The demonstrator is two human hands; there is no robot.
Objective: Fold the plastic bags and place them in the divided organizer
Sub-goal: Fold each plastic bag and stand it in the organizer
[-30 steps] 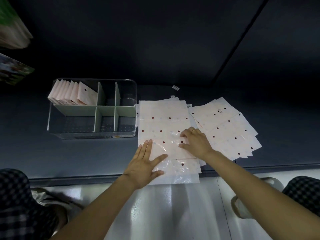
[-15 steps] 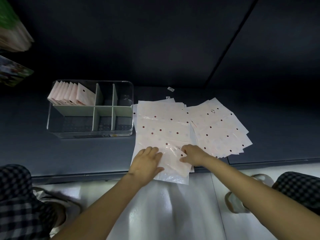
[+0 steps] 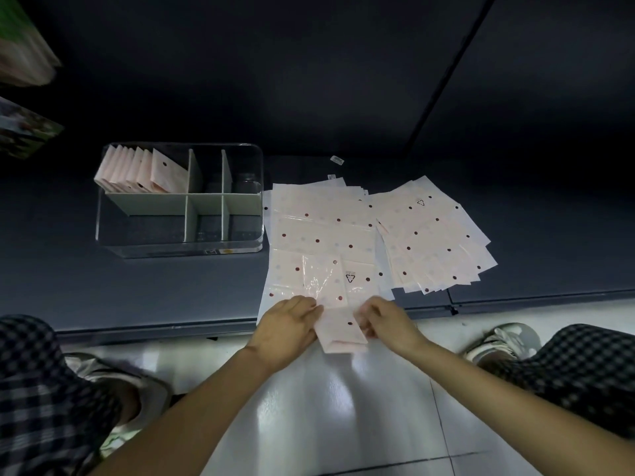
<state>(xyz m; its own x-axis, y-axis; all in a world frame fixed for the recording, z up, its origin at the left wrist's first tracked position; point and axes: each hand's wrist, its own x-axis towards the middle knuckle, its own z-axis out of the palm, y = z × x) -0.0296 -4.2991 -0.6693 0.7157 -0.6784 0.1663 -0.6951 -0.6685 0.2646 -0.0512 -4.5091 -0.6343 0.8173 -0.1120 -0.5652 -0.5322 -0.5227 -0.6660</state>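
Head cam: we pinch the folded bag w/ left hand & right hand, bottom middle. Its long side points up-down. Organizer sits upper left, so left hand is nearer.

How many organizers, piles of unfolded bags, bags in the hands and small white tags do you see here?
Clear organizer: 1
Piles of unfolded bags: 2
Partly folded bag, held by left hand and right hand: 1
Small white tags: 2
Total: 6
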